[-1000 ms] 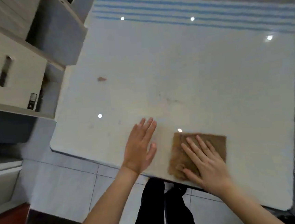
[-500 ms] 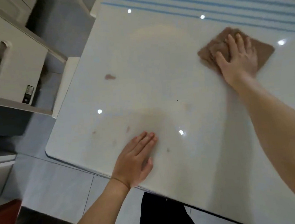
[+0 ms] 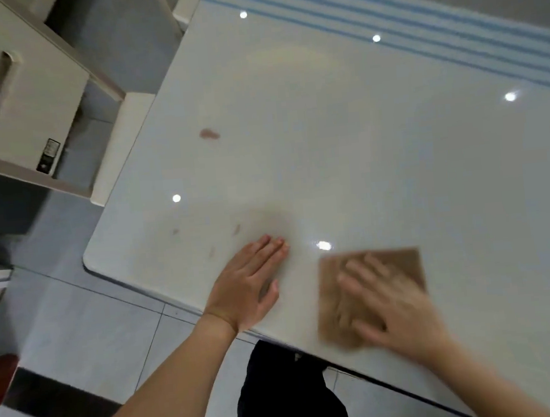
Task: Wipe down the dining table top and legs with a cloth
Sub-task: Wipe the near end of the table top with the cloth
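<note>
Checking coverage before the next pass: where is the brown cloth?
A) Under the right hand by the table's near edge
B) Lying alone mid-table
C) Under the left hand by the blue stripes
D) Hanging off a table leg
A: the right hand presses flat on the brown cloth by the near edge of the table top, while the left hand rests on bare surface.
</note>
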A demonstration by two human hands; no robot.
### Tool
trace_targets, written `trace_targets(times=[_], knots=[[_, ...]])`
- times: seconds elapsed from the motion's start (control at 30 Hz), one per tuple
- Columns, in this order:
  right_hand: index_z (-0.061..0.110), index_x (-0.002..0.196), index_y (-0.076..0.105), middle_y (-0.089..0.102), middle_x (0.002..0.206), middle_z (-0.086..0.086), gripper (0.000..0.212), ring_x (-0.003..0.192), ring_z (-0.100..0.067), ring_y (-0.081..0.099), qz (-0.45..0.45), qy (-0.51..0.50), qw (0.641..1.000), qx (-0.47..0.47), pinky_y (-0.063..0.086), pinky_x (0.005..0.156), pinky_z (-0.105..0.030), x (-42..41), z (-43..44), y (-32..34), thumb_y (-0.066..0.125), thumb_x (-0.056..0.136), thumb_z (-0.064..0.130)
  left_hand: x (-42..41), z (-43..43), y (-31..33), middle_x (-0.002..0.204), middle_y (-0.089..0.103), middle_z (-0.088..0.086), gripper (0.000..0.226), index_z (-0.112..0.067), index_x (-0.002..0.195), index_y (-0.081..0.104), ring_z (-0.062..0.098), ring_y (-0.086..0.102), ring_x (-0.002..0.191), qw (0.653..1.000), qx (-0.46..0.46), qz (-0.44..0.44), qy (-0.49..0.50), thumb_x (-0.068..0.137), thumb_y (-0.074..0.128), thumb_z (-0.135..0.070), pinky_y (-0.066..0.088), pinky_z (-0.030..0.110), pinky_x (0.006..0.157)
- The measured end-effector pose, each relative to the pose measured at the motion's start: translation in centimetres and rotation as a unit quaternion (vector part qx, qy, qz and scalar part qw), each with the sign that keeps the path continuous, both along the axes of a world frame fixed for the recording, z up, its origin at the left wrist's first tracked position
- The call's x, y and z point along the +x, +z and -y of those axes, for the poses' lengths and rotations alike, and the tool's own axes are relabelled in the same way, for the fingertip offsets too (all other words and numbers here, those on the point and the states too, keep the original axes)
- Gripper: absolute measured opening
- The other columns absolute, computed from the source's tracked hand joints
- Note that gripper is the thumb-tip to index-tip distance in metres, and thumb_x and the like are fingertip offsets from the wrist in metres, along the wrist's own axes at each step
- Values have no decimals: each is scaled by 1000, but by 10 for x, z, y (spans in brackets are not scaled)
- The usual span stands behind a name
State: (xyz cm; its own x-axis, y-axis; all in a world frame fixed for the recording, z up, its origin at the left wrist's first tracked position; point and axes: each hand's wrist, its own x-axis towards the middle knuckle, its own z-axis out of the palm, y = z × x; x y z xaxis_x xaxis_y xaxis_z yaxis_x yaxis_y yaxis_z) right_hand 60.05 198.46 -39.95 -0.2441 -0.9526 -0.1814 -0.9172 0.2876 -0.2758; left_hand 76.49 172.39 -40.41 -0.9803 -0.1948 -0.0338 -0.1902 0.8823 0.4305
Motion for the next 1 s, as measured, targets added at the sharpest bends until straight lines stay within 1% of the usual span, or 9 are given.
trace_targets(times=[0.13, 0.27, 0.4, 0.57, 0.63, 0.7, 0.83, 0.9, 1.0], knots=[[29, 153, 27, 24, 161, 1, 69, 150, -22, 13, -34, -292, 956, -13, 17, 120, -41, -112, 69, -6, 31, 92, 60, -1, -1, 0, 147, 44, 0, 55, -13, 139, 47, 18, 37, 139, 1000, -3, -1, 2, 84, 50, -20, 32, 38, 114], [25, 156, 17, 14, 164, -3, 71, 151, -28, 6, -47, -393, 918, 2, 7, 122, -45, -178, 170, -5, 24, 94, 59, 0, 0, 1, 147, 43, 1, 55, -13, 139, 47, 19, 36, 139, 1000, -11, -2, -7, 85, 50, -20, 32, 37, 114], [24, 155, 20, 18, 163, -3, 68, 151, -29, 9, -46, -272, 961, -29, 7, 122, -43, -126, 246, -7, 26, 96, 57, 0, 0, 0, 148, 42, 2, 55, -12, 141, 45, 20, 35, 140, 1000, -16, 0, -11, 87, 47, -21, 31, 38, 114], [31, 153, 28, 27, 160, 5, 64, 150, -19, 18, -45, -12, 998, -33, 15, 122, -37, -89, 185, -3, 32, 94, 57, 0, 2, -3, 149, 40, 2, 54, -12, 140, 45, 20, 34, 141, 1000, -12, -2, -16, 87, 46, -22, 31, 36, 114], [33, 152, 28, 26, 160, 7, 65, 150, -16, 16, -47, -65, 996, -23, 17, 121, -36, -125, 151, -3, 32, 92, 58, 0, 2, -4, 148, 41, 2, 55, -12, 139, 47, 20, 35, 140, 1000, 2, -14, -14, 86, 48, -21, 33, 37, 113], [31, 152, 28, 26, 160, 3, 66, 150, -19, 16, -55, -198, 979, -14, 17, 121, -38, -168, 136, -2, 29, 92, 59, 0, 2, -5, 148, 42, 1, 56, -13, 138, 48, 20, 37, 139, 1000, 15, -25, -10, 83, 50, -21, 34, 36, 112], [20, 154, 24, 22, 161, -9, 74, 149, -32, 14, -72, -372, 926, -9, 12, 121, -48, -220, 195, -1, 19, 91, 59, 2, 2, -5, 150, 39, -2, 57, -17, 139, 47, 16, 32, 142, 999, 24, -27, 3, 83, 51, -22, 30, 32, 114], [16, 155, 21, 20, 161, -12, 75, 149, -35, 12, -61, -399, 915, -13, 8, 121, -47, -214, 255, -1, 19, 90, 55, 2, 2, -5, 150, 40, -3, 58, -18, 140, 47, 15, 29, 143, 999, 26, -22, 6, 83, 51, -24, 24, 29, 117], [17, 155, 20, 18, 162, -8, 73, 150, -32, 10, -41, -303, 952, -30, 7, 122, -45, -152, 347, -2, 20, 92, 53, 1, 3, -1, 149, 42, -3, 60, -18, 140, 47, 14, 29, 143, 1000, 18, -14, 3, 80, 54, -23, 20, 28, 118]])
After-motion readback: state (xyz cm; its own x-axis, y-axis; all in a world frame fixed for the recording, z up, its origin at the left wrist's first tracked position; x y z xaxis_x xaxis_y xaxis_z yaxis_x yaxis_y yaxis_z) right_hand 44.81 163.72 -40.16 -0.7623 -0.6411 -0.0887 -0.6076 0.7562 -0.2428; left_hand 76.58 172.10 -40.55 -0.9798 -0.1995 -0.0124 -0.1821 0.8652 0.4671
